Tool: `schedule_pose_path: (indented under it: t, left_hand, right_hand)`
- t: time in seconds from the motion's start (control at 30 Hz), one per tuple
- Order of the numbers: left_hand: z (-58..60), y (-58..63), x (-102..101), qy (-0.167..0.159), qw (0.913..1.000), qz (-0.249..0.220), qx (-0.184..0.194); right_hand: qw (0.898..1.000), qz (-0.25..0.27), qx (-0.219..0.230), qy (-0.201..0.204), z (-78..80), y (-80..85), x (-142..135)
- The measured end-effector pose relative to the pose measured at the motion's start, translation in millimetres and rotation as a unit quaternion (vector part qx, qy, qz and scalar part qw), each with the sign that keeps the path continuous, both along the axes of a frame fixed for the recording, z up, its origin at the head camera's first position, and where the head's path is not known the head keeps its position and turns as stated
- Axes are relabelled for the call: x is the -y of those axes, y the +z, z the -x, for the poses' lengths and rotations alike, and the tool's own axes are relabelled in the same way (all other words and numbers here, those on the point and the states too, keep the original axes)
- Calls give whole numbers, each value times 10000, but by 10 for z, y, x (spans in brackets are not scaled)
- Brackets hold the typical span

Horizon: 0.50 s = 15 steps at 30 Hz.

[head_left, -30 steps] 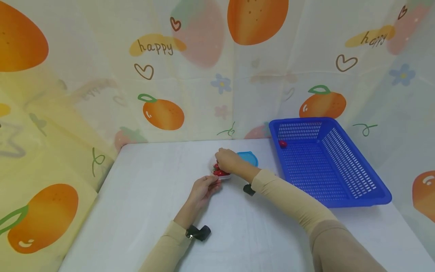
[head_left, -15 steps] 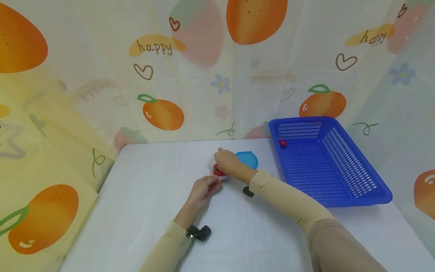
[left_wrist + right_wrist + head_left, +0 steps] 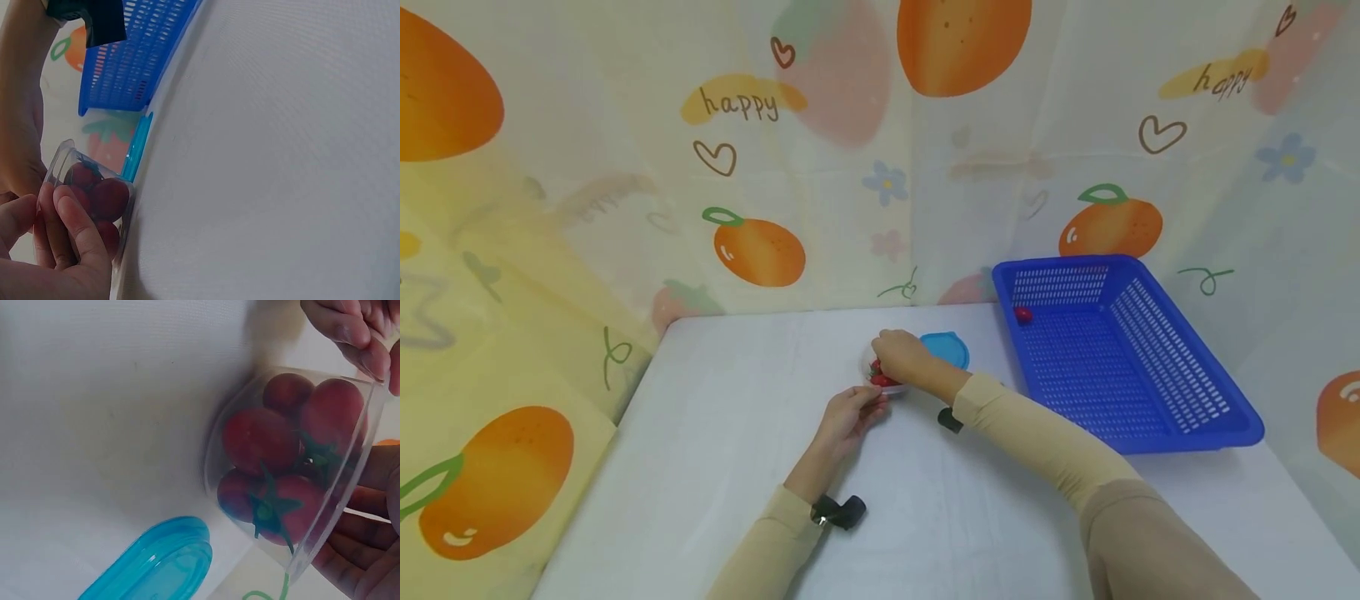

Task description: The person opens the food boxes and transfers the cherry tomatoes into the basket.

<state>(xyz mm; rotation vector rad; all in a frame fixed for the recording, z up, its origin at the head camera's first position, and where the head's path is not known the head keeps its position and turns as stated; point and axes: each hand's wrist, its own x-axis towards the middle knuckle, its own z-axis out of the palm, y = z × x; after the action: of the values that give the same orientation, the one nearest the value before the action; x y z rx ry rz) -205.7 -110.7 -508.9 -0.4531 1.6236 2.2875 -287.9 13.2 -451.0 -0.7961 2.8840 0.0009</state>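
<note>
A small clear plastic container (image 3: 215,459) holds several red cherry tomatoes (image 3: 259,440), some with green stems. It stands at the table's far middle. My left hand (image 3: 844,421) pinches its near rim between thumb and fingertips, as the left wrist view also shows beside the tomatoes (image 3: 111,199). The right hand (image 3: 904,357) bends over the container from the right, its fingers pointing down at the opening. In the right wrist view the fingers of that hand (image 3: 362,544) lie past the rim; I cannot tell whether they hold a tomato.
A blue round lid (image 3: 947,350) lies right behind the right hand. To the right stands a large blue perforated basket (image 3: 1206,367) with one red tomato (image 3: 1023,315) in its far left corner. A fruit-printed cloth (image 3: 842,208) hangs behind the table (image 3: 715,433).
The right hand has shifted very slightly over the container, its raised knuckle lowering a little. The left hand keeps its place at the rim.
</note>
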Motion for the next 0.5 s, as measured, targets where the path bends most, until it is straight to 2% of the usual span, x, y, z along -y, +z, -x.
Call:
schedule_pose_path:
  t: [0.2, 0.33, 0.5]
  left_hand:
    - [1, -1, -11, 57, 9999, 107, -43]
    - [2, -1, -8, 30, 9998, 177, -13]
    - [-4, 6, -5, -58, 9996, 259, 62]
  right_hand:
    - [9985, 533, -49, 116, 37, 81, -60]
    - [9960, 887, -52, 114, 71, 227, -148]
    - [9877, 1561, -70, -62, 150, 468, -322]
